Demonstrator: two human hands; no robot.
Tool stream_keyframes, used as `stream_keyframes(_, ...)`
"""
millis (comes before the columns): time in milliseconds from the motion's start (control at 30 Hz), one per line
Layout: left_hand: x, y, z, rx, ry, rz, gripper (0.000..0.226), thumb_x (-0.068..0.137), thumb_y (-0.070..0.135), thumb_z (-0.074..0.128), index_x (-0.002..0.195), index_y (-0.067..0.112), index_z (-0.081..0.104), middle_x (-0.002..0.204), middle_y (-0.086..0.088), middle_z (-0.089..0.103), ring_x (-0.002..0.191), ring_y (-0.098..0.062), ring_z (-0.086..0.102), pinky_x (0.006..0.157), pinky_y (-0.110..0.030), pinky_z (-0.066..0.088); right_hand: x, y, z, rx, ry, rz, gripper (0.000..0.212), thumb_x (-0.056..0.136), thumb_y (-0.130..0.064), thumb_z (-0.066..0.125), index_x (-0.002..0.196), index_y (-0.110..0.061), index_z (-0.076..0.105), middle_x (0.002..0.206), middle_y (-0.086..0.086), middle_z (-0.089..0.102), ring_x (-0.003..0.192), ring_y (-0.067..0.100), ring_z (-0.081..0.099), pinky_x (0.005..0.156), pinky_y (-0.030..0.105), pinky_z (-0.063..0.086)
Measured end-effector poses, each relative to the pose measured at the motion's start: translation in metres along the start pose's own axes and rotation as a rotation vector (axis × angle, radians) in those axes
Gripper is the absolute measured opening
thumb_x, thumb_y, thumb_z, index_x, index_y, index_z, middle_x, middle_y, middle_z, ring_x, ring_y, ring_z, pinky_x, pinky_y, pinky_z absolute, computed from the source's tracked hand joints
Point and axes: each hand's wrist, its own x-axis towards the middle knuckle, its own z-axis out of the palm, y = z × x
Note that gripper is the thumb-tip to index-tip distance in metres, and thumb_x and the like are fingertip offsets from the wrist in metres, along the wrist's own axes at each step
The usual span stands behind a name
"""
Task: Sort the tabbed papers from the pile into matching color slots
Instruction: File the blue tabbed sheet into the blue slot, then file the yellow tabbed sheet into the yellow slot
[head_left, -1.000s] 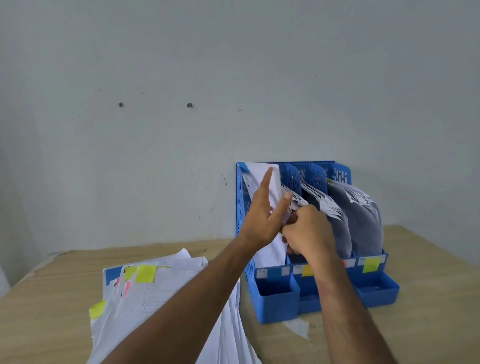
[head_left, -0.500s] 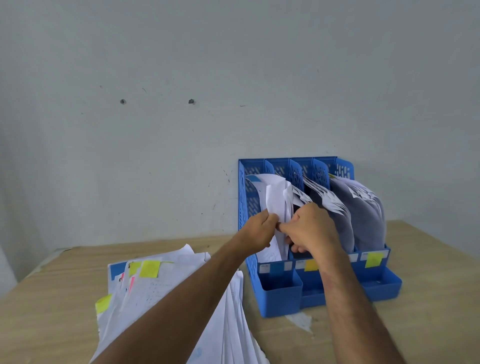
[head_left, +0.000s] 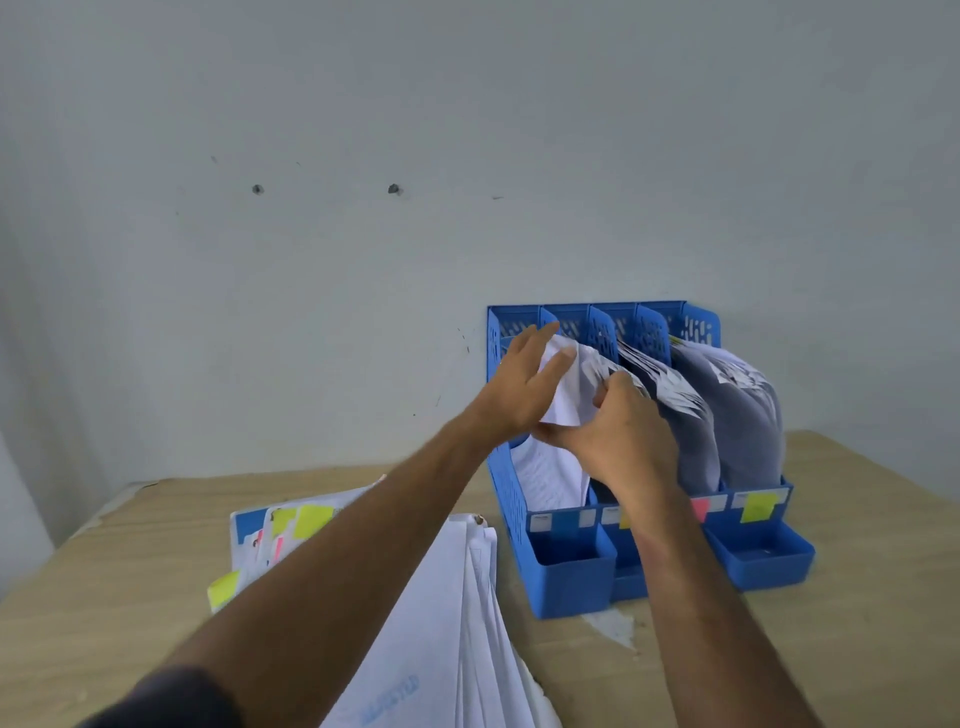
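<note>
At the far right of the wooden surface (head_left: 857, 525) stands a blue file organizer (head_left: 566, 571) against the wall, its slots marked by colored tabs. Both hands work at its leftmost slot: the left hand (head_left: 519, 387) lies with fingers straight and spread against a white sheet (head_left: 566, 395), while the right hand (head_left: 623, 431) grips that sheet's edge with curled fingers. Nearer, at left, the pile of tabbed papers (head_left: 457, 623) lies fanned beneath the left forearm.

The left hand (head_left: 524, 387), pinching the white sheet (head_left: 569, 395) half a second ago, now lies with fingers spread against it. The right hand (head_left: 626, 434) has shifted, its thumb under the left palm.
</note>
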Motion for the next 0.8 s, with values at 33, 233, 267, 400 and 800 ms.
stream_keyframes(33, 0.010, 0.003, 0.000, -0.002, -0.035, -0.048, 0.065, 0.106, 0.053, 0.035, 0.161, 0.020, 0.026, 0.169, -0.002, 0.019, 0.156, -0.019, 0.014, 0.126, -0.045, 0.015, 0.000, 0.000, 0.001, 0.000, 0.012, -0.002, 0.077, 0.069, -0.064, 0.083, 0.116, -0.013, 0.050, 0.107, -0.004, 0.062, 0.093, 0.022, 0.063, 0.069, 0.038, 0.052)
stream_keyframes(233, 0.041, 0.009, 0.004, 0.040, -0.110, -0.219, 0.070, 0.107, 0.056, 0.027, 0.162, 0.015, 0.020, 0.171, -0.005, 0.011, 0.157, -0.022, 0.011, 0.127, -0.047, 0.010, 0.002, 0.004, 0.006, -0.022, 0.083, -0.007, 0.034, 0.090, -0.037, 0.072, 0.102, -0.014, 0.049, 0.095, 0.001, 0.061, 0.079, 0.022, 0.055, 0.060, 0.031, 0.037)
stream_keyframes(267, 0.041, 0.008, 0.005, 0.044, -0.140, -0.221, 0.070, 0.107, 0.056, 0.027, 0.163, 0.015, 0.018, 0.172, -0.003, 0.008, 0.158, -0.021, 0.006, 0.127, -0.049, 0.008, 0.003, 0.004, 0.005, -0.019, 0.072, -0.003, 0.031, 0.090, -0.035, 0.071, 0.099, -0.015, 0.049, 0.093, 0.000, 0.060, 0.078, 0.022, 0.054, 0.059, 0.030, 0.035)
stream_keyframes(400, 0.033, 0.009, 0.001, 0.015, -0.142, -0.183, 0.069, 0.108, 0.055, 0.030, 0.164, 0.019, 0.013, 0.172, 0.002, 0.001, 0.157, -0.013, -0.007, 0.128, -0.045, 0.001, 0.003, 0.002, 0.000, 0.011, 0.064, 0.007, 0.030, 0.089, -0.037, 0.071, 0.090, -0.017, 0.048, 0.079, -0.004, 0.055, 0.066, 0.018, 0.050, 0.050, 0.028, 0.027)
stream_keyframes(800, -0.090, -0.035, -0.096, 0.154, 0.036, -0.067, 0.024, 0.103, 0.024, 0.056, 0.123, 0.021, 0.068, 0.111, 0.011, 0.070, 0.095, -0.010, 0.065, 0.081, -0.019, 0.049, -0.029, -0.040, 0.044, 0.198, -0.112, -0.239, 0.035, 0.088, -0.036, 0.074, 0.071, -0.016, 0.050, 0.061, -0.001, 0.055, 0.055, 0.018, 0.052, 0.053, 0.036, 0.042)
